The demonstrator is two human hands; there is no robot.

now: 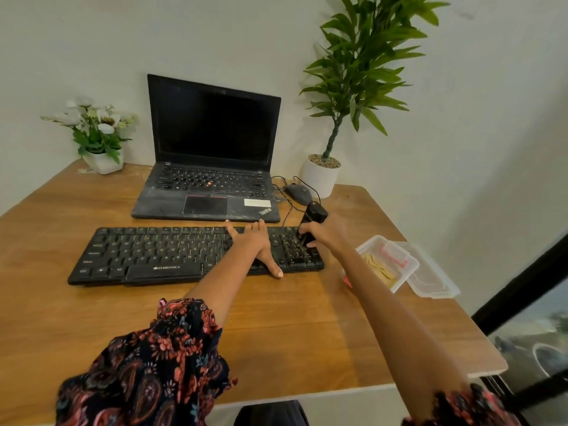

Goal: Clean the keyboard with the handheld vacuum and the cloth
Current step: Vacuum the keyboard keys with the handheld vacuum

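Both hands reach out over the wooden bench (276, 318), with the arms stretched forward from patterned sleeves (153, 364). Just right of the right hand (325, 233) sits a clear plastic box (385, 262) holding some pale yellowish pieces, too blurred to name; its lid (430, 278) lies flat beside it, further right. That right hand has its fingers curled round a small black handheld vacuum (312, 224), gripping it about the middle, with the lower end pressed down on the number-pad keys at the right end of the black keyboard (153, 256). A thin black cord runs back from the vacuum's upper end.

Left of it, the left hand (256, 245) lies flat on the keyboard, palm down, its fingers straight and spread toward the far edge, while the thumb hangs over the near edge. It holds nothing. The keyboard stretches away to the left of this hand.

Beyond the hands stands an open black laptop (212, 167) with a dark screen. Beyond the right hand lie a grey mouse (298, 192) and a white pot with a tall green plant (321, 178). Far left, a small white pot of white flowers (95, 133) stands at the bench's back corner.
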